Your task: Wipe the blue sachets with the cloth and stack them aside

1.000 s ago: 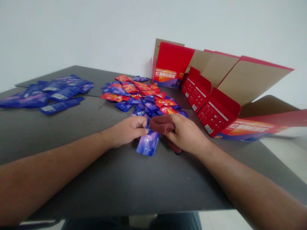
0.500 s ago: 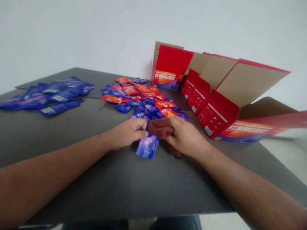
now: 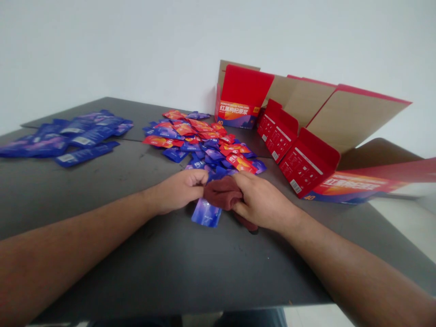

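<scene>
Pinching blue pouch [image 3: 206, 213], left hand [image 3: 179, 190]; right hand [image 3: 260, 201] pressing cloth [image 3: 221, 195] onto it

Sachet pile [image 3: 200, 138] ahead, boxes [image 3: 299, 150] right

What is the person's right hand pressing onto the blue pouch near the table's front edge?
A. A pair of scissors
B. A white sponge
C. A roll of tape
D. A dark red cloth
D. The right hand grips a bunched dark red cloth that lies on the blue pouch, while the left hand pinches the pouch's top edge.
</scene>
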Motion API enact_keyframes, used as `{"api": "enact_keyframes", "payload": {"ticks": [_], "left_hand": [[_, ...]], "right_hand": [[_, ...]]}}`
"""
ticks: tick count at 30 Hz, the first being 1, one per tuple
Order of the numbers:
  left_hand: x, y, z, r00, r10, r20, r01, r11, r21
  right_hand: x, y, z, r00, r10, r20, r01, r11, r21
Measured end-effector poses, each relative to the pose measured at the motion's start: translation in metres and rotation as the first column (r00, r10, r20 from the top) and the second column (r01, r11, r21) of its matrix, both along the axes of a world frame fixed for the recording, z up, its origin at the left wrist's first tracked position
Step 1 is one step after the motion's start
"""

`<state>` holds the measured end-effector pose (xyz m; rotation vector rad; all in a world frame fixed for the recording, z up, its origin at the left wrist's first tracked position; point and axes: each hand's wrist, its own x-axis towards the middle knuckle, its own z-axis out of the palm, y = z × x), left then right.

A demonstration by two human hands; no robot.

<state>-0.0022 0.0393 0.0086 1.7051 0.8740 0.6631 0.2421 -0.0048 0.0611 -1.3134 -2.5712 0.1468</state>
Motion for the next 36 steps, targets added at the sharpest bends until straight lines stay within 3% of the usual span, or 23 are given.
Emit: {"api": "enact_keyframes", "payload": {"ticks": [5,11,17,22,28,33,36], "left_hand": [[-0.0007,0.0020,-0.0023,1.000,-0.011,0.028,0.009,0.999,0.043],[-0.0013,0.0019,-0.0039,1.000,-0.001,0.006,0.001,1.000,0.015],[-0.0012,0.0027,-0.0047,0.999,-0.011,0.033,0.010,0.999,0.032],[-0.0014,0.0018,-0.0030,1.000,-0.010,-0.005,0.010,1.000,0.014],[-0.0019,0.0027,-0.0045,1.000,-0.016,0.025,0.015,0.999,0.028],[-0.0007,0.0012,-0.0024,1.000,-0.004,0.008,0.004,1.000,-0.001],[-0.0001,0.0008,-0.0016,1.000,0.010,0.020,-0.010,1.000,0.009]], "right_hand": [[0.0005,0.0026,-0.0009,0.980,-0.197,-0.009,0.197,0.979,0.052],[-0.0006,-0.0007,0.0002,1.000,0.012,0.003,-0.012,1.000,0.007],[0.0002,0.0018,0.0002,0.986,-0.163,-0.030,0.165,0.985,0.050],[-0.0018,-0.0014,0.0021,1.000,0.006,-0.003,-0.006,1.000,-0.004],[0.0008,0.0011,0.0002,0.984,-0.174,-0.044,0.175,0.984,0.037],[-0.0009,-0.0017,0.0012,1.000,0.015,-0.011,-0.015,1.000,-0.013],[-0.0013,-0.0017,0.0028,0.998,-0.058,-0.008,0.058,0.998,-0.008]]}}
